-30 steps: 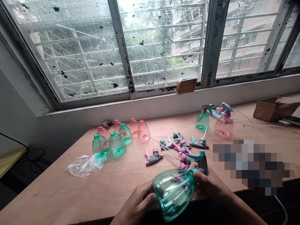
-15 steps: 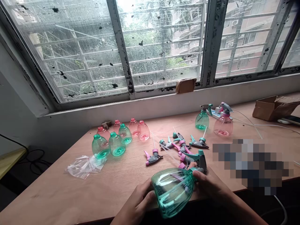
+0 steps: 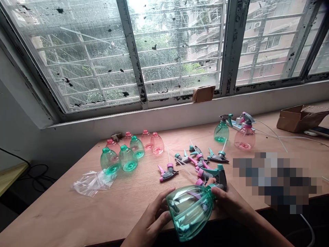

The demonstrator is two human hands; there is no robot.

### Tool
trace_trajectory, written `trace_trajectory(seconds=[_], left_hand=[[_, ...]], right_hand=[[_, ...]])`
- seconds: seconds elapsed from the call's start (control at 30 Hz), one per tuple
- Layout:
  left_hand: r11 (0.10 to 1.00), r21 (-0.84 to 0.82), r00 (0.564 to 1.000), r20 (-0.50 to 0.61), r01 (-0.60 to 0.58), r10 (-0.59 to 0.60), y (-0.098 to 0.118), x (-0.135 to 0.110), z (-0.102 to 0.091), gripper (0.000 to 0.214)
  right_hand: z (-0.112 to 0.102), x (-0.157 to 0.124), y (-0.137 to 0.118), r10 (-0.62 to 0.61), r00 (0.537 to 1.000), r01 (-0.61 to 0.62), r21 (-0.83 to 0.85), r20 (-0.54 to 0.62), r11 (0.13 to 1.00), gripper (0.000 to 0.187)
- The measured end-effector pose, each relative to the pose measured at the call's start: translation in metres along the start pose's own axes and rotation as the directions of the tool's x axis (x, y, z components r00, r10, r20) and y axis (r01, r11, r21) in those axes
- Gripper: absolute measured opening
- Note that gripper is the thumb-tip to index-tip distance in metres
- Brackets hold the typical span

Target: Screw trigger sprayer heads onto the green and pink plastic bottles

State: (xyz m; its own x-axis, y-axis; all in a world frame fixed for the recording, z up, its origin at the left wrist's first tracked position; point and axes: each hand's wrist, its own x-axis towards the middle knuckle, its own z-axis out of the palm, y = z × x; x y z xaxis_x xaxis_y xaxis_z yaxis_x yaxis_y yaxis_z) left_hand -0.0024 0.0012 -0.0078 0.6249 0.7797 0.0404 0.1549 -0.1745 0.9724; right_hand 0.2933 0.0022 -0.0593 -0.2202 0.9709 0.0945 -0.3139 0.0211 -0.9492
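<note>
Head view: hands (image 3: 154, 215) hold a green bottle (image 3: 189, 214).

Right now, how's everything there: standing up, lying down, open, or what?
Held green bottle, tilted, sprayer at its neck
Left fingers, around its base end
Right fingers, gripping near its neck
Three open green bottles, upright
Four open pink bottles, upright
Loose sprayers, lying down
Back green bottle, upright, sprayer on
Back pink bottle, upright, sprayer on
Clear plastic, crumpled
Cardboard box, open
Window, streaky; can't tell if shut
</note>
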Motion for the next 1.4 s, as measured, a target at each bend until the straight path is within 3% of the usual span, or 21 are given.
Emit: trace_trajectory(seconds=[0.23, 0.5, 0.6, 0.73, 0.87, 0.97, 1.1, 1.2, 1.4], left_hand=[[0.999, 0.05, 0.985, 0.171, 0.02, -0.028, 0.018, 0.004, 0.002, 0.053], [0.998, -0.049, 0.999, -0.016, -0.034, 0.033, -0.009, 0.0, -0.002, 0.066], [0.999, -0.053, 1.0, 0.016, -0.004, 0.005, -0.007, 0.0, -0.001, 0.059], [0.998, 0.036, 0.994, 0.1, -0.051, 0.048, 0.011, 0.004, 0.003, 0.05], [0.987, 0.124, 0.982, 0.174, -0.1, 0.078, 0.019, 0.007, 0.004, 0.059], [0.995, 0.09, 0.993, 0.11, -0.052, 0.042, 0.01, 0.004, 0.002, 0.059], [0.999, -0.029, 1.0, -0.006, -0.031, 0.031, -0.007, 0.001, -0.002, 0.077], [0.998, -0.042, 0.999, 0.009, -0.037, 0.037, -0.007, 0.001, -0.001, 0.069], [0.997, 0.043, 0.991, 0.121, -0.061, 0.056, 0.019, 0.004, 0.004, 0.051]], right_hand=[[0.004, -0.004, -0.01, 0.027, 0.999, -0.028, -0.032, -0.024, 0.999, 0.049], [0.005, -0.002, -0.007, -0.026, 0.999, 0.026, -0.027, -0.018, 0.999, 0.047], [0.002, -0.001, -0.002, -0.017, 0.999, 0.017, -0.013, -0.032, 1.0, 0.048], [-0.001, -0.001, 0.0, -0.014, 1.0, 0.013, -0.026, -0.023, 1.0, 0.049], [-0.001, -0.001, -0.003, -0.028, 0.999, 0.029, -0.037, 0.032, 0.999, 0.046], [0.001, -0.002, -0.006, -0.025, 0.999, 0.026, -0.037, 0.025, 0.999, 0.045], [0.004, -0.003, -0.012, -0.015, 1.0, 0.016, -0.042, 0.026, 0.999, 0.044], [0.005, -0.003, -0.013, -0.017, 0.999, 0.018, -0.045, 0.032, 0.999, 0.045], [0.001, -0.001, -0.007, -0.033, 0.999, 0.035, -0.059, 0.035, 0.998, 0.046]])
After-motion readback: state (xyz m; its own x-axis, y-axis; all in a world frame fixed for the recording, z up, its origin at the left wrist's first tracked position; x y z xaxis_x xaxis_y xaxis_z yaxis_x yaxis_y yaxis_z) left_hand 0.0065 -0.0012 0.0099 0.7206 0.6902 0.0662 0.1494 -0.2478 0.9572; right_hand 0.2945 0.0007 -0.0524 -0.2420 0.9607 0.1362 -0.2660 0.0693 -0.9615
